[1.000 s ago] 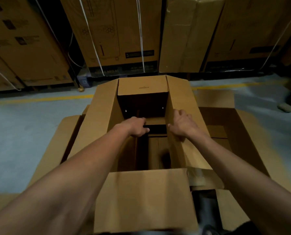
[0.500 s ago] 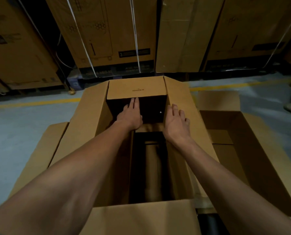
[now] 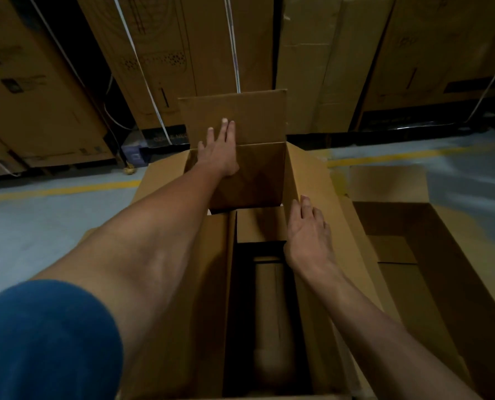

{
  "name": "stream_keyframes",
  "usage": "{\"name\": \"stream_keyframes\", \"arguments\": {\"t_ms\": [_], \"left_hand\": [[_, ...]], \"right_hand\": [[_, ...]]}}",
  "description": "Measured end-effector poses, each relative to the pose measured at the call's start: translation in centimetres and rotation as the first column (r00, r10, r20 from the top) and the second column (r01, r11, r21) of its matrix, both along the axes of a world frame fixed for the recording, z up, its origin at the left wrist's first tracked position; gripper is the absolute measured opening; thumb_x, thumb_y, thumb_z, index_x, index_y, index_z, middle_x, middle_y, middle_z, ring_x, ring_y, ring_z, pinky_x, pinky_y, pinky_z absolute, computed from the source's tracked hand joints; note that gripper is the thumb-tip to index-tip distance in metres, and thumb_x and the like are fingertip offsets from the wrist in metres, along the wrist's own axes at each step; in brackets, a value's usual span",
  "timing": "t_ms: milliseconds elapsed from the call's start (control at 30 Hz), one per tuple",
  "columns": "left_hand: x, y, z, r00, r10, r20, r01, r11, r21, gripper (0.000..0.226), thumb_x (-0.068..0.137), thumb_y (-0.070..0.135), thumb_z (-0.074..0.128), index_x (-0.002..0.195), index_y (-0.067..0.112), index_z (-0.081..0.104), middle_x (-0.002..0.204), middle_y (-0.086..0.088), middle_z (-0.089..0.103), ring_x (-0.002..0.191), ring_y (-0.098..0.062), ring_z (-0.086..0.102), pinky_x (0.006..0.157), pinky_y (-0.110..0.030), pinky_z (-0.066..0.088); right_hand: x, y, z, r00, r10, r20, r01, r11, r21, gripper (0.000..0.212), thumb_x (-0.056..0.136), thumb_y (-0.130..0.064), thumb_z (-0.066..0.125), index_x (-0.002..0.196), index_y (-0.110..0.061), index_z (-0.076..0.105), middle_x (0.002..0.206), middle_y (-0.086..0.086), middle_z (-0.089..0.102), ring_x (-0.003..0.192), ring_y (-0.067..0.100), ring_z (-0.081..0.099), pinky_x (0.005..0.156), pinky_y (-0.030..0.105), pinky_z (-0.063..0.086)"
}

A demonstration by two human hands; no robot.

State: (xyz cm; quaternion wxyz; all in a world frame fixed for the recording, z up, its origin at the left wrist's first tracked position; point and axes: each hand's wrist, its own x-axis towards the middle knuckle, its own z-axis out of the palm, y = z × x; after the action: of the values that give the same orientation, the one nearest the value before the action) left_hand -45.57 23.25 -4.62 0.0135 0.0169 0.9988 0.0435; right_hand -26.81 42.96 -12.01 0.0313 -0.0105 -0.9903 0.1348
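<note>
left hand: fingers straight, flat against far end flap
right hand: fingers straight, resting on right side flap
cardboard box: open, on floor, centre
second open box: right

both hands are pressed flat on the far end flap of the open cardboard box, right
Not quite. Only the left hand lies flat on the far end flap, fingers straight. The right hand is nearer the person, open at the right side flap, not on the far one. The head view shows this.
</note>
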Motion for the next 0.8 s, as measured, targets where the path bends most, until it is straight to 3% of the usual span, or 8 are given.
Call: {"name": "stream_keyframes", "arguments": {"t_ms": [133, 233, 367, 600, 800], "left_hand": [[-3.0, 1.1, -0.9, 0.991, 0.003, 0.132, 0.004, 0.999, -0.05, 0.117, 0.097, 0.029, 0.072, 0.166, 0.027, -0.022, 0.177, -0.005, -0.014, 0.159, -0.047, -0.016, 0.121, -0.076, -0.007], [-4.2, 1.7, -2.4, 0.981, -0.007, 0.193, 0.014, 0.999, -0.035, 0.119, 0.095, 0.033, 0.076, 0.167, 0.029, -0.019, 0.177, -0.013, -0.003, 0.16, -0.048, -0.011, 0.121, -0.075, -0.006], [-4.7, 1.8, -4.2, 0.987, -0.028, 0.159, 0.042, 0.995, -0.089, 0.113, 0.093, 0.032, 0.078, 0.169, 0.031, -0.007, 0.174, -0.02, 0.004, 0.159, -0.048, 0.001, 0.122, -0.076, -0.003], [-1.4, -0.5, -4.2, 0.98, -0.053, 0.193, 0.06, 0.998, -0.032, 0.114, 0.099, 0.033, 0.072, 0.166, 0.031, -0.019, 0.176, -0.008, -0.021, 0.16, -0.042, -0.02, 0.125, -0.07, -0.008], [9.3, -5.6, -3.0, 0.971, 0.16, 0.175, -0.155, 0.987, -0.042, 0.108, 0.101, 0.037, 0.065, 0.166, 0.026, -0.02, 0.176, -0.01, -0.018, 0.161, -0.04, -0.017, 0.127, -0.066, -0.004]], "right_hand": [[-0.2, -0.2, -0.2, 1.0, 0.0, -0.005, 0.0, 1.0, -0.018, 0.092, 0.091, 0.001, 0.067, 0.165, -0.01, 0.014, 0.175, 0.015, 0.002, 0.157, 0.04, 0.019, 0.125, 0.053, 0.031], [-0.2, -0.3, -0.2, 1.0, -0.001, 0.006, 0.001, 1.0, -0.028, 0.094, 0.092, -0.001, 0.068, 0.166, -0.011, 0.011, 0.176, 0.014, -0.002, 0.159, 0.04, 0.015, 0.127, 0.053, 0.028], [-0.1, -0.4, -0.5, 1.0, -0.01, 0.0, 0.01, 1.0, -0.018, 0.093, 0.095, -0.002, 0.066, 0.168, -0.012, 0.008, 0.176, 0.013, -0.006, 0.16, 0.039, 0.013, 0.128, 0.053, 0.026], [-0.6, 0.3, -0.7, 1.0, -0.002, -0.011, 0.0, 0.994, -0.106, 0.099, 0.092, 0.005, 0.064, 0.168, -0.014, 0.004, 0.177, 0.009, 0.0, 0.159, 0.038, 0.016, 0.126, 0.055, 0.028], [0.6, 1.1, -1.0, 0.999, -0.043, 0.006, 0.044, 0.989, -0.141, 0.115, 0.08, 0.003, 0.079, 0.166, -0.011, 0.004, 0.171, 0.019, 0.015, 0.153, 0.04, 0.03, 0.121, 0.05, 0.038]]}}
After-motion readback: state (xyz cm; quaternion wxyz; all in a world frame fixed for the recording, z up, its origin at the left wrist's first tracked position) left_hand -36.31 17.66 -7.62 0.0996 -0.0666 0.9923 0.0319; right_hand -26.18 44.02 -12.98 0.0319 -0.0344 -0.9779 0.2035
